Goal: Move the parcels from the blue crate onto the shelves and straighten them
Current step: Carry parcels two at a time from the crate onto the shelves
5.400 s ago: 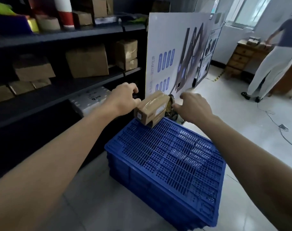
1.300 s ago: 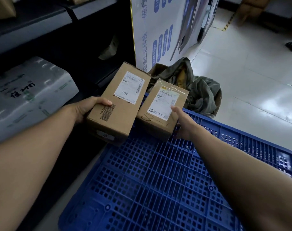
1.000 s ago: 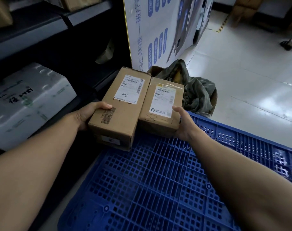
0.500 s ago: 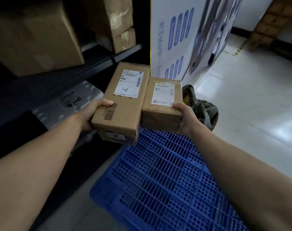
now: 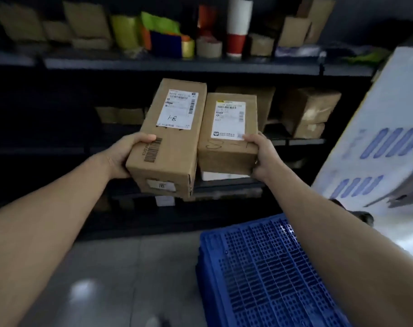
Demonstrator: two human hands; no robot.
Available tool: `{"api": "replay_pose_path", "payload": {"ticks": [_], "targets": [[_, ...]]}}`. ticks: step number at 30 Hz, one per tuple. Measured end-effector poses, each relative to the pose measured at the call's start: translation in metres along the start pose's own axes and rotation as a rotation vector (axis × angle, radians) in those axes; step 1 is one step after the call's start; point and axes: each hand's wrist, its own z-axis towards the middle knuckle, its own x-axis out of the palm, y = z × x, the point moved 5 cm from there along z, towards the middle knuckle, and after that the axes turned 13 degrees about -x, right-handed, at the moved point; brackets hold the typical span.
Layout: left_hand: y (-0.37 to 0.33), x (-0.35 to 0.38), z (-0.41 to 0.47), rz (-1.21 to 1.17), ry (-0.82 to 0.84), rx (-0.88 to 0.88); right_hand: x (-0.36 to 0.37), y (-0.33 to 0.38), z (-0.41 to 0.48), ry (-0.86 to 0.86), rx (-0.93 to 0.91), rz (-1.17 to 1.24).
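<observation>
While both hands grip cardboard parcels, the pair hangs in front of the dark shelves.

The left hand (image 5: 123, 156) clasps the longer parcel (image 5: 170, 140), whose white label shows handwritten "8-1" and a side barcode; touching it at 3 o'clock, the shorter parcel (image 5: 228, 135) sits in the right hand (image 5: 262, 156), pen marks under its label unreadable. The blue crate (image 5: 266, 270) lies at 5 o'clock, cut off by the frame. Shelf (image 5: 177, 64) goods at 12 o'clock are blurred.

Label print beyond the thumbs blurs unreadably; the left hand (image 5: 120, 156) and right hand (image 5: 263, 156) hide fingers beneath both parcels.
</observation>
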Motion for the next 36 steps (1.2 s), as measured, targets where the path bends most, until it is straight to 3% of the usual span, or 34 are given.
{"api": "replay_pose_path", "payload": {"ticks": [9,19,27,36], "targets": [[0.067,-0.175,-0.249,-0.312,-0.417,0.202,0.274,-0.029,-0.086,0.513,0.081,-0.051],[0.253,-0.304,-0.514,-0.655,-0.876,0.345,0.549,-0.121,-0.297,1.143,0.213,-0.089],[0.393,-0.36,-0.672,-0.785,-1.099,0.342,0.684,-0.191,-0.49,1.454,0.217,-0.213],[0.518,-0.367,-0.8,-0.967,-1.286,0.379,0.773,-0.263,-0.679,1.701,0.307,-0.312]]}}
